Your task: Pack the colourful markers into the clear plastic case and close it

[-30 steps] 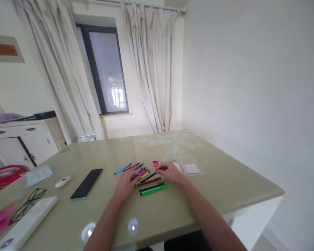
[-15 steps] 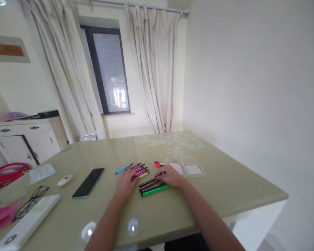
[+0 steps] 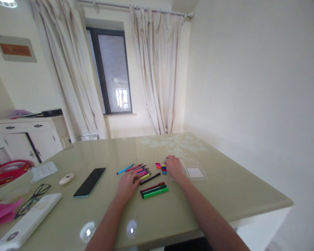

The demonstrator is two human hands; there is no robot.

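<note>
My left hand [image 3: 128, 185] is closed on the rear end of a black marker [image 3: 152, 177], whose tip points right. Just beyond that hand lies a row of uncapped felt-tip markers [image 3: 140, 169] in blue, red, purple, pink and yellow. My right hand [image 3: 174, 168] rests over the right side of a group of coloured marker caps [image 3: 158, 166], its fingers bent down and drawn together; what they hold, if anything, is hidden. Nearer me lie a dark red marker [image 3: 154, 187], a dark green one and a bright green marker [image 3: 155, 193], all with caps on.
An opened clear plastic case [image 3: 202, 173] with a white insert lies partly behind my right hand. To the left are a phone [image 3: 89, 182], a white oval object [image 3: 67, 179], eyeglasses [image 3: 32, 200], a long white device [image 3: 28, 221] and a face mask [image 3: 44, 170]. The table edge runs along the right.
My right hand has moved from the black marker, away and to the right, to the caps. The black marker now shows without its cap; my left hand has stayed nearly in place.
</note>
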